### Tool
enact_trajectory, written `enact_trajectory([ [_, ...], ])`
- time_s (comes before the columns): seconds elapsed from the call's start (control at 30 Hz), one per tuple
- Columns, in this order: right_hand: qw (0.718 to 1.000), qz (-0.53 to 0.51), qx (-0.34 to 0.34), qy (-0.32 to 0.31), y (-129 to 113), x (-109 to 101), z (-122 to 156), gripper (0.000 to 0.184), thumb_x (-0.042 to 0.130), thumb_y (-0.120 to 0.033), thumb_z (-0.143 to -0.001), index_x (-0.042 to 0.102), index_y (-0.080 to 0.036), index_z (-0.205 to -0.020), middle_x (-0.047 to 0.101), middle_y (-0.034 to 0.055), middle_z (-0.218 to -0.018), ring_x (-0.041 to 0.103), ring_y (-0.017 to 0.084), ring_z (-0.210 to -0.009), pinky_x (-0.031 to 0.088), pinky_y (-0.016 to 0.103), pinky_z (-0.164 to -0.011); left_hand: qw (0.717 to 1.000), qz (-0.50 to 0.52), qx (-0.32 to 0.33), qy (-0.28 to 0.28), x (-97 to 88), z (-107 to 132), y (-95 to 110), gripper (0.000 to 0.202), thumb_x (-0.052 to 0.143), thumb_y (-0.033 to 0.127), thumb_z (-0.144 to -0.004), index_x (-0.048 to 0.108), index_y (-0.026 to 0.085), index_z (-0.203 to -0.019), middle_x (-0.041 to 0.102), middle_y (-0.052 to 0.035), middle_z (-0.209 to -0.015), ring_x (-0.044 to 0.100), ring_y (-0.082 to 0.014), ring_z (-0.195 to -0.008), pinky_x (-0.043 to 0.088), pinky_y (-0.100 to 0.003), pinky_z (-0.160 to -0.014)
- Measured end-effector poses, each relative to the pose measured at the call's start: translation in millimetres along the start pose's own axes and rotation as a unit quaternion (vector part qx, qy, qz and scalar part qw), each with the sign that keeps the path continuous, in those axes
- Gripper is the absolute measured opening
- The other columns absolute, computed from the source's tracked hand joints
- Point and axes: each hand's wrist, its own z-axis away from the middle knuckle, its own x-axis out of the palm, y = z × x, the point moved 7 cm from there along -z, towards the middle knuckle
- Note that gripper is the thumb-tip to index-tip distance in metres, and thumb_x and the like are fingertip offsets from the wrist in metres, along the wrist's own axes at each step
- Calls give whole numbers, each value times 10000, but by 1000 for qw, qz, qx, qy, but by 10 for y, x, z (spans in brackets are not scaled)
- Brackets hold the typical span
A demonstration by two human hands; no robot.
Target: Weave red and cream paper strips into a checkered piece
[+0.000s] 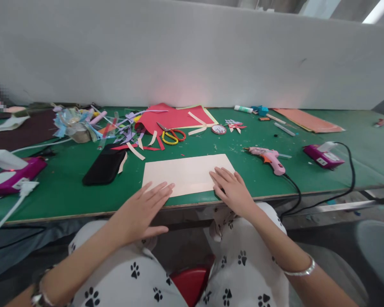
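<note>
A pale cream sheet of paper [184, 170] lies flat at the front edge of the green table. My left hand [144, 209] rests its outstretched fingers on the sheet's lower left corner, the thumb apart below the table edge. On the right end of the same sheet lies my right hand [232, 187], palm down with fingers spread. Neither hand grips anything. Beyond the sheet are scissors [170, 135] with yellow and orange handles, lying partly on red paper [176, 115]. To the right of my right hand, a pink glue gun [269, 157] lies on its side.
A black phone-like slab [105, 166] lies left of the sheet, near paper strips [136, 151]. Purple power sockets [323, 156] with cables sit at both sides. Orange paper [309, 120], a glue stick tube [243, 109] and a round badge [218, 129] lie toward the grey partition [192, 55].
</note>
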Motion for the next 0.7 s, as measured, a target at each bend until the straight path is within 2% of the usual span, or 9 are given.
enact_trajectory([
  [0.03,1000,2,-6,4,-18,-6,-2,412,284,-265,-858,443,-232,-1237,383,42,-1342,334,189,-1235,273,437,-988,1000,-5,-1,8,-21,-69,93,692,252,599,-800,398,108,-1264,410,-97,-1326,368,-226,-1200,155,-351,-1011],
  [0.1,1000,5,-21,9,-48,-12,-4,411,280,-243,-857,450,-222,-1231,398,56,-1332,354,184,-1223,284,426,-984,1000,-2,-11,14,-18,-234,280,664,210,580,-819,372,133,-1284,427,-68,-1318,399,-211,-1172,195,-350,-996],
  [0.2,999,5,-33,5,-56,-6,-4,415,269,-239,-861,440,-214,-1239,391,55,-1337,357,178,-1221,292,419,-983,999,25,-25,9,72,-477,525,668,152,577,-825,305,152,-1317,388,-47,-1347,350,-207,-1211,240,-385,-987],
  [0.33,999,4,-35,3,-37,2,2,417,259,-254,-867,427,-219,-1248,374,41,-1348,342,167,-1232,287,410,-992,994,53,-97,1,191,-626,605,670,130,582,-821,300,166,-1318,392,-56,-1342,343,-228,-1218,276,-462,-969],
  [0.47,999,8,-36,9,-29,11,7,414,262,-260,-866,437,-222,-1240,383,39,-1342,357,165,-1222,297,407,-987,989,58,-135,2,204,-524,516,620,159,541,-843,357,160,-1290,397,-56,-1335,372,-215,-1203,288,-452,-969],
  [0.7,999,9,-41,25,-16,31,12,412,245,-286,-873,435,-251,-1237,395,23,-1336,361,155,-1219,304,390,-983,987,-19,-149,62,133,-49,253,517,245,461,-862,406,174,-1260,461,-46,-1288,428,-184,-1165,302,-346,-952],
])
